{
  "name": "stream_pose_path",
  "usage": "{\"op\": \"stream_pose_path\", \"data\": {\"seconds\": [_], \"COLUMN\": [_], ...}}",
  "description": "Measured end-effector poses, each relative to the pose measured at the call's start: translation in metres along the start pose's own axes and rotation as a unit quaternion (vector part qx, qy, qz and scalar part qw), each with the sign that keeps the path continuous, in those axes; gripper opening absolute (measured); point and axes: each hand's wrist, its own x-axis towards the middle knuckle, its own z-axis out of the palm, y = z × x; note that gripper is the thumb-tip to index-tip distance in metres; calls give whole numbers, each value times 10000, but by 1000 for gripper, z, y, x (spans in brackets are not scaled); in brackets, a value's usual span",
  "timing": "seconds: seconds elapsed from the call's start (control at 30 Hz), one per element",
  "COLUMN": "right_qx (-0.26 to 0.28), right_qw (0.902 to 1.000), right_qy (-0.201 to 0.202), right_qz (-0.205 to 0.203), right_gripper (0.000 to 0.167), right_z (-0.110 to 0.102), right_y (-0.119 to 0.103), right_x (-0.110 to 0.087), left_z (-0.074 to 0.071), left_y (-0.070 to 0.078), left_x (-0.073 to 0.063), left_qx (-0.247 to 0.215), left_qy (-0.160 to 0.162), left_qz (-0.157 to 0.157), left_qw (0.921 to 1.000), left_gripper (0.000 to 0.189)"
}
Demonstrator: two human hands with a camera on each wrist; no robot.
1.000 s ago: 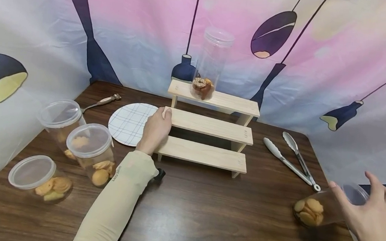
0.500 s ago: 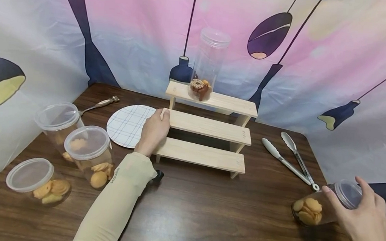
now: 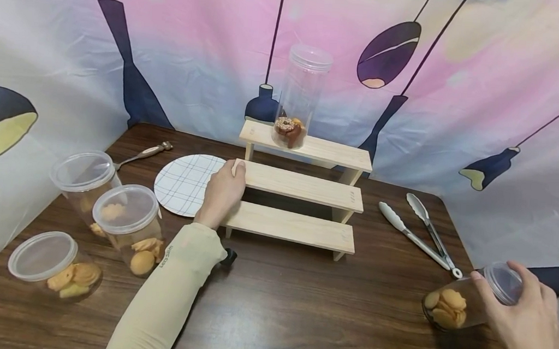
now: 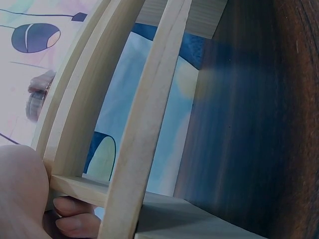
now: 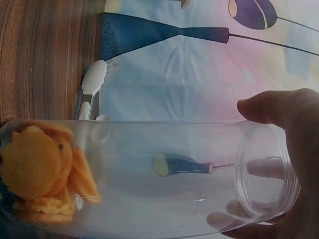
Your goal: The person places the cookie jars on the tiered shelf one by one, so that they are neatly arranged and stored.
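My left hand (image 3: 223, 192) grips the left end of the three-step wooden display stand (image 3: 298, 184) at its middle step. In the left wrist view, curled fingers (image 4: 77, 224) show beneath the wood. At the right of the table, my right hand (image 3: 526, 320) holds a clear jar of round cookies (image 3: 446, 308) around its lidded top. The right wrist view shows the thumb on one side of the lid (image 5: 266, 174) and fingers behind the clear wall. A tall clear jar (image 3: 302, 97) with small doughnuts in its bottom stands on the stand's top step.
Several lidded cookie jars (image 3: 129, 228) stand on the left of the table. A white checked plate (image 3: 182, 183) lies beside the stand, with a wooden-handled utensil (image 3: 145, 152) behind it. Spread tongs (image 3: 419, 237) lie right of the stand. A printed curtain (image 3: 195, 53) hangs behind the table.
My right hand has come down and inward onto the lid of the cookie jar, its fingers closing round it. The left hand keeps its hold on the stand.
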Motion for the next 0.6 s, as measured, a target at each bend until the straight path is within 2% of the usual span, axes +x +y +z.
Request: {"op": "stream_pose_path", "data": {"seconds": [0.6], "right_qx": [-17], "right_qw": [10000], "right_qy": [86], "right_qz": [-5], "right_gripper": [87], "right_z": [1], "right_y": [0], "right_x": [0], "left_z": [-1], "left_y": [0], "left_x": [-1], "left_qx": [-46], "left_qy": [32], "left_qz": [44], "left_qw": [10000], "left_gripper": [66]}}
